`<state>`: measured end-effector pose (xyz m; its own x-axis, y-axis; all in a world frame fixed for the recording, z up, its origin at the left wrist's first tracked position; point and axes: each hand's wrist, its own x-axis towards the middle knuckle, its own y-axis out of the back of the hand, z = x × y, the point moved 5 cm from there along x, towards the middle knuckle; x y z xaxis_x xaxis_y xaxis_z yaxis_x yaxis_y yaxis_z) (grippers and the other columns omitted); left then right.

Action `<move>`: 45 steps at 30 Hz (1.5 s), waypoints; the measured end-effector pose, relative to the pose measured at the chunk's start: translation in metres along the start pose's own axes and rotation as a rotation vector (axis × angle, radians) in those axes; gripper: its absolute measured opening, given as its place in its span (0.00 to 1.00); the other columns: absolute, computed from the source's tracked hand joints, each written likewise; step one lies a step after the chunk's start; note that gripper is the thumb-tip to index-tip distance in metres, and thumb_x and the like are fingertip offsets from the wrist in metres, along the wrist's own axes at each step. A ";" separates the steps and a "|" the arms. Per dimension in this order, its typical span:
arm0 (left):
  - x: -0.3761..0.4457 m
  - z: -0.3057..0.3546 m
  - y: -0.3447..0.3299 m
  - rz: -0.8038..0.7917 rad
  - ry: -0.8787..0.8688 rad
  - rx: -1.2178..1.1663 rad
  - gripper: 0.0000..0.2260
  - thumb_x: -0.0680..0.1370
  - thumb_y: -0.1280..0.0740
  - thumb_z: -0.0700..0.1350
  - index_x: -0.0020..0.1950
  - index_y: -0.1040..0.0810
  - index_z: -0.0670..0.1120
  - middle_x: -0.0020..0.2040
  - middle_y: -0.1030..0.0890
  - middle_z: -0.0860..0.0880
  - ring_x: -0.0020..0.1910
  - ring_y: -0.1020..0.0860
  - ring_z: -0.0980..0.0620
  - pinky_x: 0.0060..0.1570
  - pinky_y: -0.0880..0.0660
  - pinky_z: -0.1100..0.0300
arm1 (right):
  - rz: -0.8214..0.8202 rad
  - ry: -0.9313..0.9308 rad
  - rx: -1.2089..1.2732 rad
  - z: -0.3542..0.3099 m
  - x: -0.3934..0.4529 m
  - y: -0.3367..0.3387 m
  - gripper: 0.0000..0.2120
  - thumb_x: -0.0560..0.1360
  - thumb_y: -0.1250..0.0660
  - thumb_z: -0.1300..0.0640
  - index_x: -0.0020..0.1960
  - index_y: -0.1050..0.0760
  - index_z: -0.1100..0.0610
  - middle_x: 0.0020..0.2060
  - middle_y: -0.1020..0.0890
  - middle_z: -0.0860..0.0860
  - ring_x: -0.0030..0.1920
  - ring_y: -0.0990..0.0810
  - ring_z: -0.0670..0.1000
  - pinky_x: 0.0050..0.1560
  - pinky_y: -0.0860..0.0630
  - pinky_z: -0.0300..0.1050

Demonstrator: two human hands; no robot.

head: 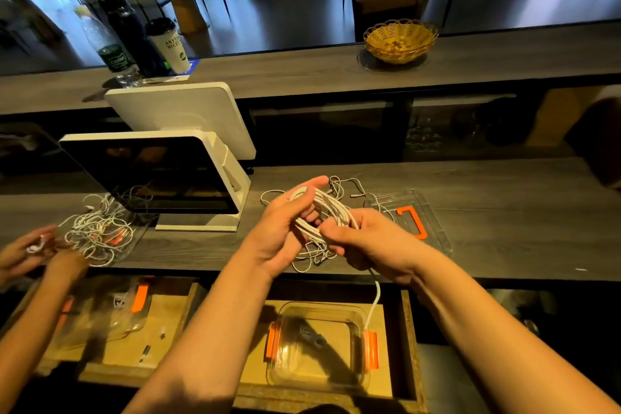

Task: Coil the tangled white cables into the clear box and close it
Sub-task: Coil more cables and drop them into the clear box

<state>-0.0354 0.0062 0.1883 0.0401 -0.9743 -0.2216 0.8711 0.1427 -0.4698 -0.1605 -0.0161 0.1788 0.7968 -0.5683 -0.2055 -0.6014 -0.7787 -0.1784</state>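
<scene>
Above the dark wood-grain table [487,212], our left hand [285,228] and right hand [373,245] both grip a coil of white cable [331,208]. Below, clear plastic box with orange latches [317,376] sits open; its clear lid [426,212] lies on the table beside loose white cables [346,186].

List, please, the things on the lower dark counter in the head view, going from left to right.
Tangled white cables → white screen stand → cable coil held by the left hand and right hand → clear lid with orange handle.
</scene>
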 end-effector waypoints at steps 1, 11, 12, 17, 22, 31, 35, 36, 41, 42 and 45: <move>-0.001 0.001 0.003 -0.030 0.042 -0.043 0.09 0.75 0.33 0.42 0.51 0.15 0.45 0.37 0.22 0.47 0.39 0.24 0.53 0.46 0.24 0.58 | -0.010 -0.012 -0.019 -0.001 -0.002 0.002 0.08 0.78 0.34 0.53 0.43 0.25 0.55 0.31 0.27 0.52 0.28 0.38 0.49 0.30 0.48 0.46; -0.007 0.006 0.000 0.184 -0.139 0.807 0.21 0.77 0.38 0.63 0.42 0.19 0.46 0.29 0.26 0.49 0.29 0.30 0.52 0.33 0.34 0.57 | -0.104 -0.082 -0.157 -0.006 -0.010 0.007 0.09 0.77 0.34 0.51 0.39 0.24 0.52 0.29 0.26 0.49 0.26 0.35 0.46 0.26 0.41 0.39; -0.008 0.003 -0.002 0.210 -0.163 0.873 0.22 0.79 0.39 0.61 0.39 0.20 0.45 0.28 0.25 0.51 0.27 0.30 0.54 0.30 0.33 0.60 | -0.109 -0.082 -0.150 -0.006 -0.011 0.008 0.09 0.78 0.34 0.52 0.40 0.24 0.52 0.30 0.26 0.49 0.26 0.35 0.46 0.26 0.41 0.39; -0.008 0.006 -0.001 0.263 -0.192 1.011 0.26 0.79 0.41 0.60 0.26 0.28 0.47 0.22 0.31 0.52 0.21 0.35 0.55 0.28 0.36 0.59 | 0.004 -0.029 -0.247 -0.009 -0.015 0.023 0.11 0.76 0.34 0.47 0.47 0.19 0.54 0.31 0.25 0.49 0.26 0.34 0.44 0.26 0.40 0.38; -0.007 -0.009 0.006 0.262 -0.030 0.710 0.25 0.78 0.40 0.64 0.28 0.32 0.48 0.24 0.35 0.50 0.21 0.38 0.53 0.19 0.42 0.64 | 0.391 0.221 -0.279 -0.016 -0.019 0.057 0.10 0.78 0.34 0.56 0.46 0.23 0.64 0.30 0.27 0.45 0.27 0.32 0.38 0.28 0.34 0.29; 0.003 -0.010 0.018 0.675 -0.208 0.539 0.25 0.79 0.39 0.60 0.27 0.33 0.47 0.20 0.34 0.53 0.22 0.36 0.54 0.26 0.38 0.58 | 0.295 0.177 -0.878 0.020 -0.003 -0.017 0.10 0.81 0.42 0.53 0.49 0.26 0.57 0.38 0.20 0.53 0.38 0.23 0.53 0.41 0.26 0.52; 0.005 0.000 0.023 0.700 -0.402 0.846 0.28 0.81 0.40 0.56 0.29 0.30 0.37 0.26 0.27 0.40 0.25 0.31 0.50 0.27 0.37 0.61 | 0.321 0.155 -1.092 0.006 -0.001 -0.032 0.10 0.80 0.43 0.52 0.49 0.26 0.56 0.41 0.19 0.58 0.42 0.22 0.60 0.42 0.27 0.51; 0.006 0.001 0.027 0.695 -0.430 0.925 0.29 0.81 0.40 0.57 0.29 0.29 0.36 0.27 0.25 0.38 0.27 0.29 0.45 0.28 0.36 0.57 | 0.316 0.143 -1.160 0.003 -0.001 -0.035 0.10 0.79 0.43 0.52 0.49 0.26 0.56 0.42 0.18 0.57 0.43 0.21 0.59 0.43 0.26 0.51; 0.012 0.005 0.037 0.526 -0.449 1.380 0.27 0.81 0.40 0.55 0.25 0.32 0.45 0.22 0.32 0.49 0.25 0.33 0.48 0.24 0.43 0.60 | 0.254 0.115 -1.379 -0.015 0.009 -0.051 0.09 0.78 0.41 0.52 0.53 0.25 0.55 0.49 0.18 0.54 0.49 0.20 0.56 0.50 0.23 0.50; 0.013 0.006 0.039 0.478 -0.414 1.424 0.26 0.81 0.40 0.55 0.25 0.31 0.45 0.22 0.32 0.50 0.25 0.33 0.49 0.25 0.42 0.58 | 0.261 0.148 -1.380 -0.019 0.012 -0.050 0.09 0.78 0.40 0.52 0.53 0.25 0.54 0.49 0.18 0.53 0.50 0.20 0.55 0.51 0.23 0.51; 0.019 0.002 0.046 0.279 -0.247 1.308 0.25 0.82 0.42 0.53 0.25 0.28 0.46 0.23 0.30 0.50 0.26 0.32 0.51 0.29 0.39 0.56 | 0.347 0.261 -1.222 -0.027 0.019 -0.034 0.07 0.78 0.38 0.52 0.52 0.23 0.52 0.44 0.17 0.49 0.46 0.19 0.51 0.48 0.23 0.50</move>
<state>0.0069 -0.0061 0.1641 0.2555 -0.9657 0.0468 0.6370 0.2046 0.7432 -0.1236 -0.0074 0.2073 0.6822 -0.7148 0.1537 -0.4449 -0.2390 0.8631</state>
